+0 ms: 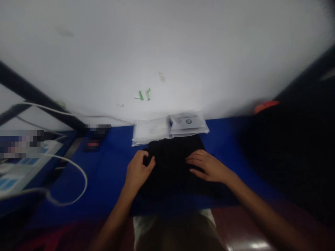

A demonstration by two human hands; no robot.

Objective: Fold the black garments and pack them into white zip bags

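Note:
A piece of black cloth [170, 170], perhaps a garment, lies bunched on the blue tabletop in front of me. At its left edge my left hand [138, 169] curls its fingers around the fabric, the thumb on the near side. My right hand [205, 165] rests on the right part of the cloth with its fingers stretched out. The fabric is so dark that its folds and outline are hard to make out. Just behind it lie two piles of clear plastic packets, a left pile [150, 130] and a right pile [188, 125] with a dark printed mark.
A white wall [183, 52] rises behind the blue table [99, 181]. To the left are a white power strip [31, 170], a looping white cable [85, 174] and a blurred-out dark object [96, 137]. A large dark heap [288, 150] with an orange patch [265, 106] fills the right side.

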